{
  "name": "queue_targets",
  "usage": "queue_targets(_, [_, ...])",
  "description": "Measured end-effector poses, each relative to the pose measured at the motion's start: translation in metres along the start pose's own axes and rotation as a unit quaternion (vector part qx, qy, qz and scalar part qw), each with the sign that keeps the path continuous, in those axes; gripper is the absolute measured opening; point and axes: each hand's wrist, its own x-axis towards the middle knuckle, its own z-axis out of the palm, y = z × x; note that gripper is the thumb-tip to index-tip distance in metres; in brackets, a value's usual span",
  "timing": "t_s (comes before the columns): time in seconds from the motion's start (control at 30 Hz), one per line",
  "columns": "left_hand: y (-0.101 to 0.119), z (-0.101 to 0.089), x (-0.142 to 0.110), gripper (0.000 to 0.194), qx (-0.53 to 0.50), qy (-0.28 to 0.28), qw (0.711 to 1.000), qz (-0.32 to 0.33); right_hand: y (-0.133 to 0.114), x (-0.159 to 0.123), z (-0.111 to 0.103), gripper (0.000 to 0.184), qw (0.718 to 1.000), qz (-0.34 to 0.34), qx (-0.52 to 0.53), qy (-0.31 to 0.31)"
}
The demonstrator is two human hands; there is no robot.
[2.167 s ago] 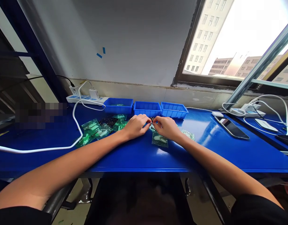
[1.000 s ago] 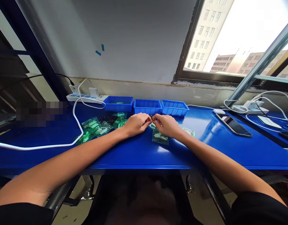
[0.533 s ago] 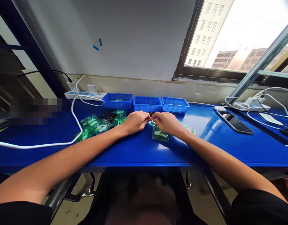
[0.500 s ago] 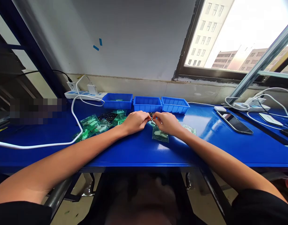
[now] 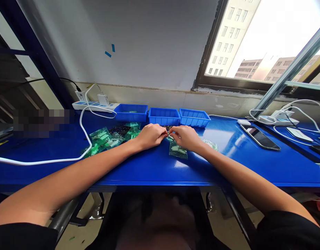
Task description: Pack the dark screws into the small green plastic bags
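Observation:
My left hand (image 5: 153,134) and my right hand (image 5: 185,136) meet fingertip to fingertip above the blue table (image 5: 149,170). Both are closed in a pinch, and whatever is between the fingers is too small to name. Just below my right fingers lies a small clear bag (image 5: 178,151) with pale pieces inside. Another clear bag (image 5: 211,144) lies partly behind my right wrist. Left of my left hand are several green-tinted bags (image 5: 100,136) of pale pieces. A heap of small black parts (image 5: 119,129) rests among them.
Three blue bins stand along the wall: left bin (image 5: 131,117), middle bin (image 5: 163,121) and right bin (image 5: 195,123). A white cable (image 5: 83,128) runs from a power strip (image 5: 78,105) across the left side. A phone (image 5: 260,136) lies at the right.
Both hands stay almost in place, still pinched together. The view has shifted very slightly; bags and bins look the same.

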Motion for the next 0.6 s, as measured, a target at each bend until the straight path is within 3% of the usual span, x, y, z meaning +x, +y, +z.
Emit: queue_targets(0.6, [-0.0015,-0.0005,-0.0008,0.024,-0.012,0.006,1.000,0.019,0.0034,-0.0002,0.0042,0.026,0.999,-0.019,0.011,0.027])
